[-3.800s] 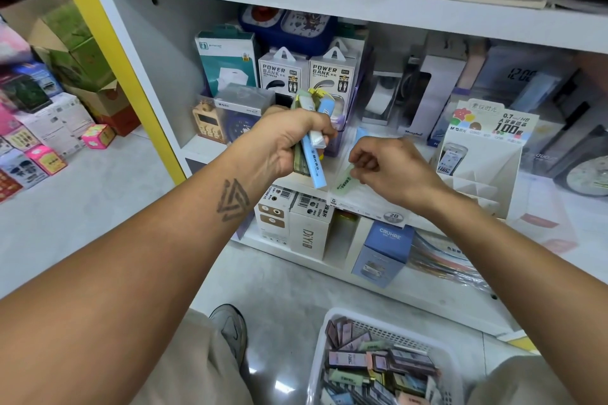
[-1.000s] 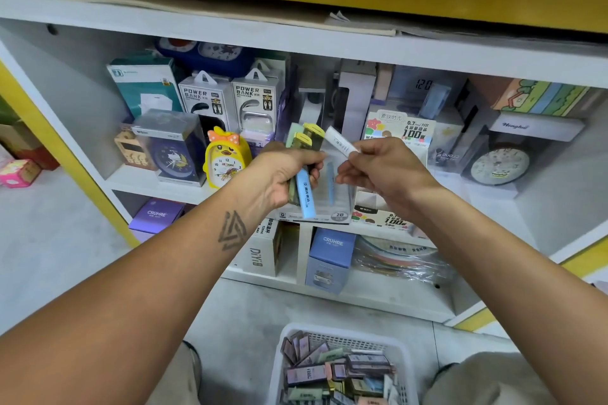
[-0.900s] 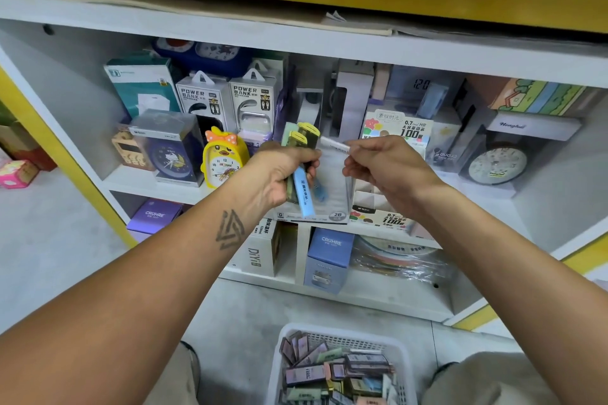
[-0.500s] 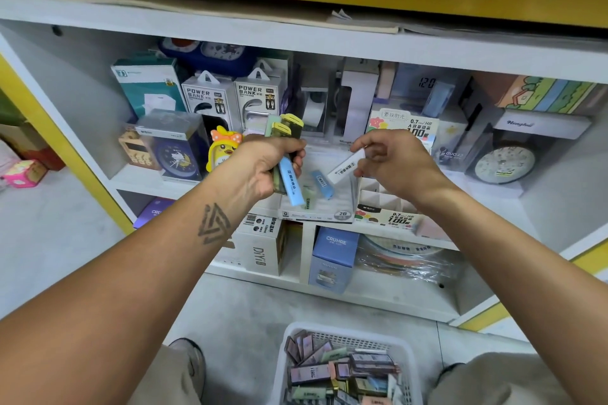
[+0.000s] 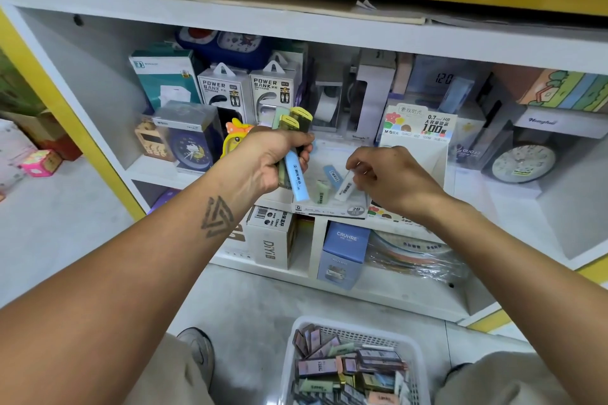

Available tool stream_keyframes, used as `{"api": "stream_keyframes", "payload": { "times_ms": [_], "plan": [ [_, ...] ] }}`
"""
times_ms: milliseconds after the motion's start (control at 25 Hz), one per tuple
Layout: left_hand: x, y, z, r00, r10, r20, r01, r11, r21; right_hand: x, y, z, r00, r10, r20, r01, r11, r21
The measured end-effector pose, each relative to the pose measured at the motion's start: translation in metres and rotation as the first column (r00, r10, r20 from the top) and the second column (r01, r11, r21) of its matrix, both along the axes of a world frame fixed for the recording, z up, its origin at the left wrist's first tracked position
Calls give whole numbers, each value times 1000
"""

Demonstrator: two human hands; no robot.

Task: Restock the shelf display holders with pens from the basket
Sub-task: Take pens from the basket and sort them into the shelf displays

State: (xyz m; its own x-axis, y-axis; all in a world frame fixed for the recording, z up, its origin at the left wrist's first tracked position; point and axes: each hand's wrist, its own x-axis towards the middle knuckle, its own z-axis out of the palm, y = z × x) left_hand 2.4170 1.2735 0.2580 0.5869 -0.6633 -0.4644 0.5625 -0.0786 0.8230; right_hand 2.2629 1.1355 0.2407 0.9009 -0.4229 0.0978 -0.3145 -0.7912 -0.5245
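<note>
My left hand (image 5: 268, 158) grips a bundle of slim pen packs (image 5: 296, 181), one light blue pointing down and two yellow-capped ones sticking up. It hovers just left of the clear display holder (image 5: 329, 209) marked 2B on the shelf edge. My right hand (image 5: 393, 178) pinches the top end of a white pack (image 5: 344, 189) that stands tilted inside this holder. A green pack (image 5: 321, 191) and a blue pack (image 5: 332, 175) lie in the holder beside it. The white basket (image 5: 357, 329) full of several packs sits on the floor below.
A white cardboard display holder (image 5: 419, 130) marked 100 stands right of the clear one. Power bank boxes (image 5: 250, 90), clocks (image 5: 523, 163) and other boxes crowd the shelf behind. A blue CRUHRE box (image 5: 343, 250) and a DIY box (image 5: 271, 240) sit on the lower shelf.
My right hand took the white pack from the bundle and lowered it into the clear holder. The left hand with the bundle stayed nearly in place.
</note>
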Motion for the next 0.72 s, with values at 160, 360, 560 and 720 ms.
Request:
{"api": "stream_keyframes", "payload": {
  "times_ms": [160, 360, 560, 720],
  "plan": [
    [3, 3, 0, 1000, 7, 5, -7, 1000, -4, 4, 1, -7, 999, 21, -44, -23, 999, -45],
    [5, 5, 1, 1000, 7, 6, -7, 1000, -9, 10, 4, -16, 981, 86, -172, -118, 976, -184],
    [4, 6, 2, 1000, 2, 6, -2, 1000, -10, 15, 5, -12, 988, 69, -140, -92, 982, -167],
    [7, 10, 3, 1000, 1, 2, -1, 1000, -7, 37, -9, -6, 997, -67, 47, 73, 989, -131]
  ]
}}
